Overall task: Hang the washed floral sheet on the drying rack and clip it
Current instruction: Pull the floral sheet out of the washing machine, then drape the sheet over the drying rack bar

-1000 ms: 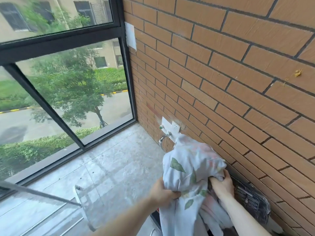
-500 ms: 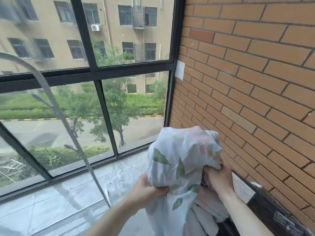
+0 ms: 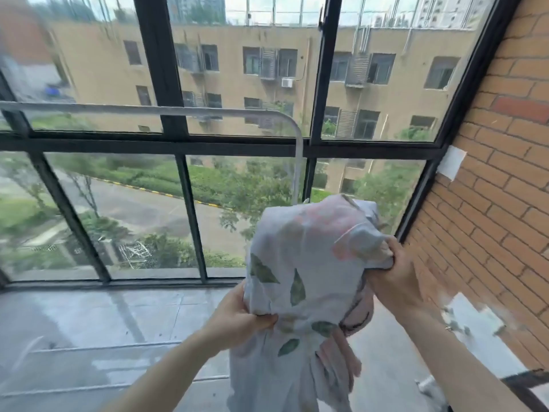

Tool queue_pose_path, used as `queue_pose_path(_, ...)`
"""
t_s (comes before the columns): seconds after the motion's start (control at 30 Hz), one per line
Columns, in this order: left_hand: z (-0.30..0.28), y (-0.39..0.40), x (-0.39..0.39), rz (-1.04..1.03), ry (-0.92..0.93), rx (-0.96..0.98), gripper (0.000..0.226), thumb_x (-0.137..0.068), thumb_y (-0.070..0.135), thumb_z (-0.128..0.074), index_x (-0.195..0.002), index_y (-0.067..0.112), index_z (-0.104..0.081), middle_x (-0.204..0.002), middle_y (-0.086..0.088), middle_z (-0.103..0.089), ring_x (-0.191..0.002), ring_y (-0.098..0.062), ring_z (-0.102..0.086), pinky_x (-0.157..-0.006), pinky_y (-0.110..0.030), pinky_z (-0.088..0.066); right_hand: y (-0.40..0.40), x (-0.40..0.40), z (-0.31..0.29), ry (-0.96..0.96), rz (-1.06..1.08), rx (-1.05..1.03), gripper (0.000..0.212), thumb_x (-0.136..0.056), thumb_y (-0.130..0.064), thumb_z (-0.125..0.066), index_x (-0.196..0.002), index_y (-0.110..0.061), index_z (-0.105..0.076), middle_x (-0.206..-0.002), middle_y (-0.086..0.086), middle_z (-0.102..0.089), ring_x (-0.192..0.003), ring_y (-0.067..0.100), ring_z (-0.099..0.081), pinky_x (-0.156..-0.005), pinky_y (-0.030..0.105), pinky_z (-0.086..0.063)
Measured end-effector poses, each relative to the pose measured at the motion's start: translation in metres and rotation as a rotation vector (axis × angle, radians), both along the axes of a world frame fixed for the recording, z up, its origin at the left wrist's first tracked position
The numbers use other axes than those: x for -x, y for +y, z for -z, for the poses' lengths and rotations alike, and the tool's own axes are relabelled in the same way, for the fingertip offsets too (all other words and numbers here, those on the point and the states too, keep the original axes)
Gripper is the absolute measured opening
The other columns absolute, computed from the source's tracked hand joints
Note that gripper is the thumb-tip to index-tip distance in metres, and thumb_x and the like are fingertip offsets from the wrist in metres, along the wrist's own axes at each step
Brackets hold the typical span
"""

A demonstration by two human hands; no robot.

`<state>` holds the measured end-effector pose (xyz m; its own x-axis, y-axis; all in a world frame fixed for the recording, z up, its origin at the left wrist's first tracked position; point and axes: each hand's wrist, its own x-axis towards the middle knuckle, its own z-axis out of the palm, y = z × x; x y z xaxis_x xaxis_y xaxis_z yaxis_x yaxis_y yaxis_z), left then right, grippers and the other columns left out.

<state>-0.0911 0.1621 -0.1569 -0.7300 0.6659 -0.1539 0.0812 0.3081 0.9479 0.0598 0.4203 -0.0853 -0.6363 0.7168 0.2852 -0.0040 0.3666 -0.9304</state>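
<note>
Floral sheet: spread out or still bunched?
Bunched. The floral sheet is a crumpled bundle gripped by the left hand and right hand, its tail hanging down; none lies over the drying rack.

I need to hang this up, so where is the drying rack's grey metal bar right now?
In the head view the grey metal bar runs across the upper left before the black-framed window, curving down behind the bunched floral sheet.
</note>
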Motion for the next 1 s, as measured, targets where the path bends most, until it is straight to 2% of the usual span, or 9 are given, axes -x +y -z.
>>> queue_pose_path(0.13, 0.017, -0.068, 0.018, -0.144, 0.007, 0.049, 0.063, -0.062, 0.025, -0.087, -0.12, 0.033, -0.065, -0.109, 0.013, -0.078, -0.105, -0.009, -0.073, -0.092, -0.041, -0.061, -0.034, 0.043, 0.011, -0.11, -0.144, -0.081, 0.049, -0.057, -0.019, -0.085, -0.101, -0.034, -0.068, -0.089, -0.005, -0.076, -0.081, 0.024, -0.07, -0.07, 0.045, -0.057)
queue_pose_path(0.17, 0.023, -0.082, 0.022, -0.183, 0.001, 0.065, 0.064, -0.061, 0.026, -0.087, -0.12, 0.034, -0.064, -0.109, 0.013, -0.077, -0.104, -0.008, -0.073, -0.091, -0.04, -0.061, -0.042, 0.054, 0.014, -0.138, -0.173, -0.129, 0.053, -0.058, -0.016, -0.089, -0.103, -0.036, -0.068, -0.09, -0.006, -0.076, -0.084, 0.026, -0.071, -0.071, 0.047, -0.058)
queue_pose_path(0.3, 0.05, -0.136, 0.038, -0.321, 0.004, 0.218, 0.062, -0.061, 0.027, -0.091, -0.116, 0.038, -0.062, -0.108, 0.016, -0.076, -0.103, -0.006, -0.071, -0.087, -0.037, -0.062, -0.08, 0.097, 0.031, -0.227, -0.302, -0.197, 0.056, -0.065, -0.008, -0.087, -0.102, -0.044, -0.065, -0.089, -0.019, -0.074, -0.083, 0.012, -0.07, -0.072, 0.041, -0.058)
queue_pose_path(0.4, 0.072, -0.177, 0.048, -0.428, 0.048, 0.372, 0.06, -0.058, 0.038, -0.087, -0.112, 0.041, -0.06, -0.103, 0.021, -0.074, -0.098, -0.004, -0.071, -0.085, -0.041, -0.062, -0.11, 0.127, 0.04, -0.266, -0.476, -0.198, 0.05, -0.07, -0.002, -0.079, -0.099, -0.04, -0.065, -0.078, -0.017, -0.073, -0.07, 0.004, -0.067, -0.061, 0.031, -0.053)
queue_pose_path(0.57, 0.072, -0.239, 0.049, -0.616, 0.078, 0.485, 0.053, -0.057, 0.047, -0.083, -0.106, 0.039, -0.062, -0.094, 0.023, -0.074, -0.089, 0.002, -0.068, -0.08, -0.032, -0.059, -0.162, 0.171, 0.052, -0.3, -0.677, -0.157, 0.049, -0.067, -0.01, -0.075, -0.104, -0.04, -0.065, -0.078, -0.014, -0.074, -0.07, 0.007, -0.069, -0.059, 0.031, -0.054)
queue_pose_path(0.67, 0.067, -0.275, 0.05, -0.672, 0.1, 0.514, 0.049, -0.055, 0.046, -0.079, -0.1, 0.035, -0.067, -0.087, 0.023, -0.075, -0.087, 0.004, -0.069, -0.076, -0.03, -0.059, -0.192, 0.192, 0.054, -0.287, -0.758, -0.137, 0.05, -0.067, -0.006, -0.072, -0.106, -0.038, -0.064, -0.078, -0.014, -0.074, -0.067, 0.008, -0.067, -0.055, 0.02, -0.049)
queue_pose_path(0.77, 0.056, -0.314, 0.053, -0.713, 0.134, 0.551, 0.05, -0.054, 0.052, -0.07, -0.101, 0.034, -0.07, -0.086, 0.022, -0.075, -0.084, 0.005, -0.068, -0.076, -0.031, -0.057, -0.223, 0.213, 0.05, -0.275, -0.811, -0.168, 0.057, -0.07, 0.003, -0.069, -0.108, -0.038, -0.064, -0.075, -0.008, -0.074, -0.066, 0.013, -0.067, -0.054, 0.025, -0.05)
queue_pose_path(0.9, 0.049, -0.372, 0.071, -0.756, 0.206, 0.574, 0.045, -0.057, 0.057, -0.065, -0.085, 0.022, -0.069, -0.083, 0.005, -0.071, -0.078, -0.014, -0.068, -0.073, -0.039, -0.057, -0.267, 0.238, 0.043, -0.224, -0.824, -0.18, 0.061, -0.071, 0.002, -0.071, -0.11, -0.044, -0.064, -0.081, -0.008, -0.074, -0.07, 0.011, -0.068, -0.061, 0.037, -0.056)
queue_pose_path(1.0, 0.051, -0.412, 0.09, -0.708, 0.149, 0.638, 0.027, -0.065, 0.051, -0.073, -0.073, 0.027, -0.067, -0.089, 0.011, -0.067, -0.076, -0.014, -0.065, -0.074, -0.033, -0.056, -0.307, 0.249, 0.034, -0.16, -0.853, -0.122, 0.059, -0.072, 0.003, -0.066, -0.11, -0.042, -0.066, -0.075, -0.009, -0.072, -0.059, 0.008, -0.061, -0.054, 0.028, -0.048)
